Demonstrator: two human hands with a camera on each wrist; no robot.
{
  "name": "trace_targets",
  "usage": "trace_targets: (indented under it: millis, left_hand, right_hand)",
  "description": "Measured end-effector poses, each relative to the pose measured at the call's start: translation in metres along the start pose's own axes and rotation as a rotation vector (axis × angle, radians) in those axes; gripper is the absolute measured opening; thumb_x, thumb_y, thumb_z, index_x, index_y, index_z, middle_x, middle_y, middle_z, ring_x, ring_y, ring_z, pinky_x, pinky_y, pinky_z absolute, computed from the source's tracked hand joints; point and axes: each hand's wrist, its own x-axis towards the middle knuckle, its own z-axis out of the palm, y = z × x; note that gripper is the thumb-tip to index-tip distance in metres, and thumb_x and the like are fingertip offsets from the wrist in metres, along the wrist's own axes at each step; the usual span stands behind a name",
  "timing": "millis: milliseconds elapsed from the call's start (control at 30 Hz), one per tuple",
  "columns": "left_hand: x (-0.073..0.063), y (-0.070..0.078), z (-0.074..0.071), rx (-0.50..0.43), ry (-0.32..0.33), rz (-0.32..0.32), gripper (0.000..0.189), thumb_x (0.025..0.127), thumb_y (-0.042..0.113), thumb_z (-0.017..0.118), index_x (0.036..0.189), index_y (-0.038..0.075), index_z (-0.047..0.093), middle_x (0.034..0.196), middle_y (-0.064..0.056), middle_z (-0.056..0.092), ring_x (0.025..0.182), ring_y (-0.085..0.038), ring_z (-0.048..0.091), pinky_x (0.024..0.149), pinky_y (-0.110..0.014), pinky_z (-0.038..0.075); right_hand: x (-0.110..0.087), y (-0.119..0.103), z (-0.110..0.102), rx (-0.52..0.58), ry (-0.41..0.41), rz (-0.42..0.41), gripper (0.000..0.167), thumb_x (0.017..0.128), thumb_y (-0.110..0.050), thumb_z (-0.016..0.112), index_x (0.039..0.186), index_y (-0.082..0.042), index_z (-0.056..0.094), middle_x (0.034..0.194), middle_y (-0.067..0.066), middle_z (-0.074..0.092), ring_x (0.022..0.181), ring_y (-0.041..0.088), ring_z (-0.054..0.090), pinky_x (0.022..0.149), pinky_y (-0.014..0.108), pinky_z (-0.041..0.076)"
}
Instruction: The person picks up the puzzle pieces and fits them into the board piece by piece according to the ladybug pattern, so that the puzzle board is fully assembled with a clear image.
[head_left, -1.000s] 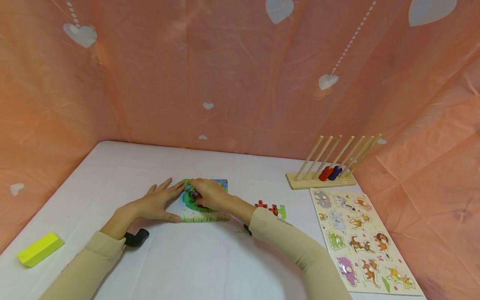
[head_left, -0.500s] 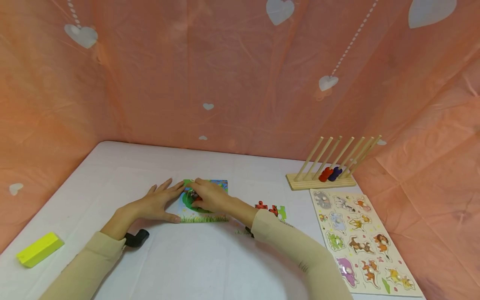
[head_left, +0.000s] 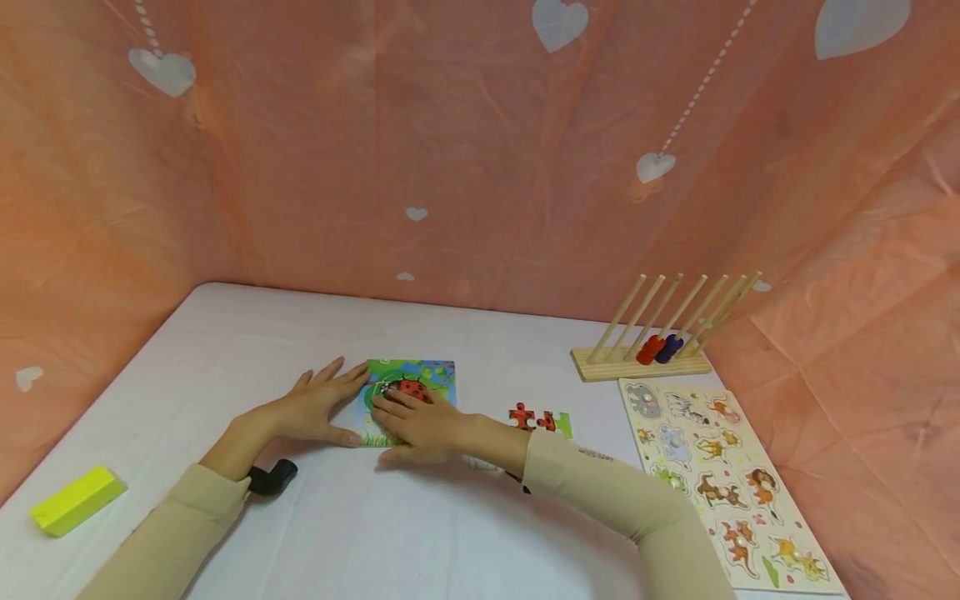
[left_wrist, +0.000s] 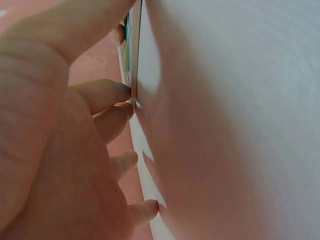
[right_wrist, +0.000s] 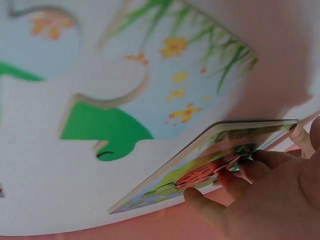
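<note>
A square ladybug picture board (head_left: 442, 379) lies on the white table in the head view, its green and blue border showing. My left hand (head_left: 315, 408) spreads along its left side, fingertips and thumb at the edge. In the left wrist view those fingers (left_wrist: 107, 95) reach the board's thin side (left_wrist: 134, 55). My right hand (head_left: 423, 425) rests on the lower right of the picture, fingers extended and covering part of it. The right wrist view shows those fingertips on the board (right_wrist: 200, 172). Loose jigsaw pieces (head_left: 522, 415) lie to its right, partly behind the right forearm.
A wooden peg stand (head_left: 641, 364) with red and blue pieces stands at the back right. Before it lies an animal knob puzzle (head_left: 720, 467). A yellow block (head_left: 78, 500) is at the far left. Black wrist gear (head_left: 272, 477) shows by the left sleeve. Peach curtains surround the table.
My right hand has slid down and toward the near edge of the picture, and its fingers have straightened. More of the ladybug shows. My left hand has stayed in place.
</note>
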Motion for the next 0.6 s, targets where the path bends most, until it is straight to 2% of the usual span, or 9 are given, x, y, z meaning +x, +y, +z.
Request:
trace_targets:
  millis: [400, 600]
  left_hand:
    - [-0.001, -0.001, -0.001, 0.004, 0.001, 0.005, 0.103, 0.078, 0.051, 0.080, 0.151, -0.005, 0.035, 0.160, -0.024, 0.024, 0.145, -0.055, 0.007, 0.103, -0.081, 0.006]
    - [0.000, -0.002, 0.000, 0.013, 0.002, 0.003, 0.103, 0.078, 0.052, 0.080, 0.151, -0.005, 0.035, 0.160, -0.025, 0.025, 0.144, -0.056, 0.008, 0.103, -0.081, 0.007]
  right_hand:
    - [0.006, -0.006, 0.001, 0.040, -0.008, 0.040, 0.077, 0.100, -0.063, 0.036, 0.161, -0.020, 0.016, 0.167, -0.006, 0.005, 0.153, 0.018, 0.002, 0.119, 0.056, 0.016]
    - [-0.001, 0.007, -0.002, 0.115, 0.009, 0.023, 0.077, 0.102, -0.060, 0.036, 0.161, -0.017, 0.014, 0.168, -0.002, 0.002, 0.153, 0.019, 0.000, 0.118, 0.059, 0.012]
